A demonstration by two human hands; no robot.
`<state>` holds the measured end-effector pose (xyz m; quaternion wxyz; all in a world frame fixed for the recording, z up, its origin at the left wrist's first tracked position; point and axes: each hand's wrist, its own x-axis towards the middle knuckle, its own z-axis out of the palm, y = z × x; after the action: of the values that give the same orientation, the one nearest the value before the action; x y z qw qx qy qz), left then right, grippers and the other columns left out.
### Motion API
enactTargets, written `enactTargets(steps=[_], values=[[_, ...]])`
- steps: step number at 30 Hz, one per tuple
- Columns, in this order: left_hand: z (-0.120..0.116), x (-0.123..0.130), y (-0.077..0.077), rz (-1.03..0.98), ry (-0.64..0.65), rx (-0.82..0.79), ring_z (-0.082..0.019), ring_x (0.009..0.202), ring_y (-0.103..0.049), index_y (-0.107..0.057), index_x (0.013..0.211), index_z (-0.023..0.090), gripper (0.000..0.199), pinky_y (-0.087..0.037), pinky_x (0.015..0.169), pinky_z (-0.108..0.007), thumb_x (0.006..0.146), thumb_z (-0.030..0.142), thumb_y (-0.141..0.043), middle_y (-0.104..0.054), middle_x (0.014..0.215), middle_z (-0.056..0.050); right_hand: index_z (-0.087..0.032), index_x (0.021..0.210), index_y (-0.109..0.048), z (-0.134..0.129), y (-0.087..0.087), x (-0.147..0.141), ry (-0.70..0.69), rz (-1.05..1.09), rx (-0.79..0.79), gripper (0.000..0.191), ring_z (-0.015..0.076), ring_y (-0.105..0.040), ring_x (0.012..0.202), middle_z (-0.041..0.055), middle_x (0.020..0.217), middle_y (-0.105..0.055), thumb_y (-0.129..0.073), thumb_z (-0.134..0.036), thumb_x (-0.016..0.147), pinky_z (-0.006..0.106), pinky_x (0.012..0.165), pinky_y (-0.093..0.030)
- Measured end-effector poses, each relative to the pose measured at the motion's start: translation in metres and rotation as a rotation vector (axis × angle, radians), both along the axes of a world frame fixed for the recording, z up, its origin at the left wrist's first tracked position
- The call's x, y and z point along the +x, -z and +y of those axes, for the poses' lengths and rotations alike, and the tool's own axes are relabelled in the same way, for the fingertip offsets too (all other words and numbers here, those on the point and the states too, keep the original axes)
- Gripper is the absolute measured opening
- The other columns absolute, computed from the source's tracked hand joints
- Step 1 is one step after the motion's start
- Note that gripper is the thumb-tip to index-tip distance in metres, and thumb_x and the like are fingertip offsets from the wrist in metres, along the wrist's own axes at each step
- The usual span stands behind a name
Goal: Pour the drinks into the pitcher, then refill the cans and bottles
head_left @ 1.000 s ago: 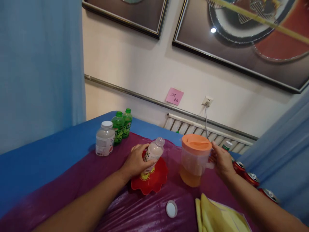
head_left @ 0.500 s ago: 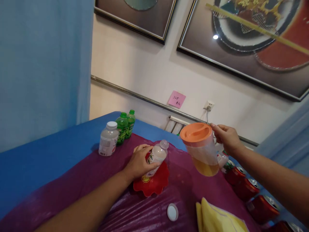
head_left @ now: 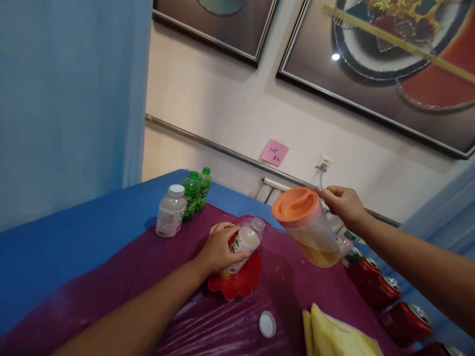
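My left hand point(head_left: 221, 250) is wrapped round an uncapped clear bottle point(head_left: 245, 243) with a white leaf-patterned label. The bottle stands over a red scallop-edged dish point(head_left: 237, 286); whether it touches the dish's floor I cannot tell. My right hand point(head_left: 343, 207) grips the handle of a pitcher point(head_left: 311, 240) with an orange lid point(head_left: 296, 205). The pitcher is in the air, tilted to the left, with yellowish liquid low inside it. Its lid is apart from the bottle's mouth, and no stream shows between them. A white cap point(head_left: 267, 324) lies on the purple cloth in front of the dish.
A white-capped bottle point(head_left: 171, 211) and two green bottles point(head_left: 191, 195) stand at the left. Several red cans point(head_left: 382, 292) line the right side beneath my right forearm. A folded yellow cloth point(head_left: 334, 332) lies in front on the purple cover point(head_left: 156, 296).
The pitcher has tipped further left, and its lid has come a little closer to the bottle. My left hand still holds the bottle over the dish. The view has shifted slightly.
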<state>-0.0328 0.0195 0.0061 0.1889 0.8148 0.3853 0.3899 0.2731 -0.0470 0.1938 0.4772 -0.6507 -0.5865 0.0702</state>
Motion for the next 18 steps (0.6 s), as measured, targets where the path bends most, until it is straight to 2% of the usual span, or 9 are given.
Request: enactTargets(steps=[5, 11, 18], values=[[0.0013, 0.0001, 0.0032, -0.017, 0.004, 0.005, -0.035, 0.12, -0.058, -0.07, 0.119, 0.025, 0.066, -0.038, 0.109, -0.052, 0.059, 0.047, -0.086, -0.068, 0.124, -0.011, -0.023, 0.049, -0.039, 0.0003, -0.0029, -0.0036, -0.016, -0.047, 0.001, 0.059, 0.0069, -0.026, 0.044, -0.0063, 0.044, -0.032, -0.072, -0.065, 0.073, 0.025, 0.042, -0.02], [0.0023, 0.0004, 0.0047, 0.0, 0.004, -0.008, -0.036, 0.12, -0.057, -0.07, 0.121, 0.022, 0.069, -0.04, 0.107, -0.052, 0.059, 0.048, -0.087, -0.066, 0.125, -0.013, -0.023, 0.049, -0.038, 0.0019, -0.0059, -0.0073, -0.019, -0.074, -0.007, 0.059, 0.0068, -0.026, 0.044, -0.0064, 0.043, -0.032, -0.072, -0.066, 0.073, 0.025, 0.042, -0.019], [0.0003, 0.0005, 0.0043, -0.01, 0.011, 0.03, -0.033, 0.116, -0.059, -0.071, 0.116, 0.025, 0.064, -0.04, 0.107, -0.05, 0.058, 0.048, -0.087, -0.069, 0.12, -0.009, -0.023, 0.049, -0.039, 0.0054, -0.0054, -0.0096, -0.012, -0.106, -0.011, 0.06, 0.0068, -0.026, 0.044, -0.0068, 0.045, -0.03, -0.072, -0.067, 0.072, 0.024, 0.042, -0.02]])
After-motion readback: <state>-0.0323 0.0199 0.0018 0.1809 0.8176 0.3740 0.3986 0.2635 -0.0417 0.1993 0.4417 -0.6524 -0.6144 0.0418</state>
